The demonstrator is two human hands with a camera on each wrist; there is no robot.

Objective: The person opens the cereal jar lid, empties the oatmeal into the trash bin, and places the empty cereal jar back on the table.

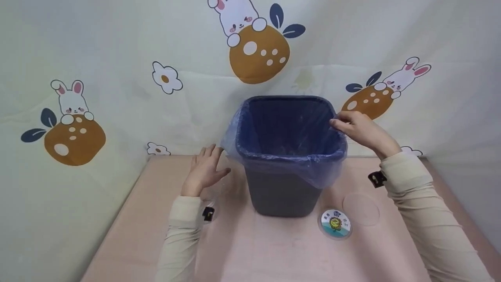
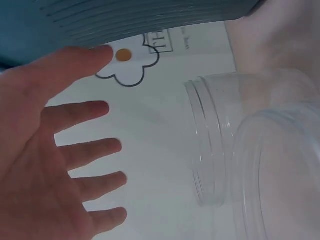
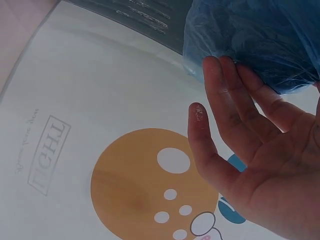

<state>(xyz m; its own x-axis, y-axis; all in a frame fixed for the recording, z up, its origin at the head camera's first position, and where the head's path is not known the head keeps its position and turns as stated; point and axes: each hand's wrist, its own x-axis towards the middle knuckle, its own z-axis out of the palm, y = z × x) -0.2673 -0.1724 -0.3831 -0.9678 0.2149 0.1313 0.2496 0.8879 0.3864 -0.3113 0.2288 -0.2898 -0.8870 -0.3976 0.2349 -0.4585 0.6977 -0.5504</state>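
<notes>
A dark grey trash bin (image 1: pixel 285 192) stands upright near the back of the table. A thin blue trash bag (image 1: pixel 325 170) lines it and is folded over the rim, hanging lower at the front right. My right hand (image 1: pixel 364 131) pinches the bag at the right rim between thumb and fingers. In the right wrist view its fingers lie against the outside of the bag (image 3: pixel 250 35), with the thumb mostly hidden. Left of the bin, my left hand (image 1: pixel 205 168) is held apart from it with fingers spread and nothing in them.
Two clear plastic jars (image 2: pixel 215 140) are beside the left hand, mostly hidden by the left arm in the head view. A round printed lid (image 1: pixel 335 224) and a clear disc (image 1: pixel 361 210) lie right of the bin. A patterned cloth (image 1: pixel 188 113) hangs behind.
</notes>
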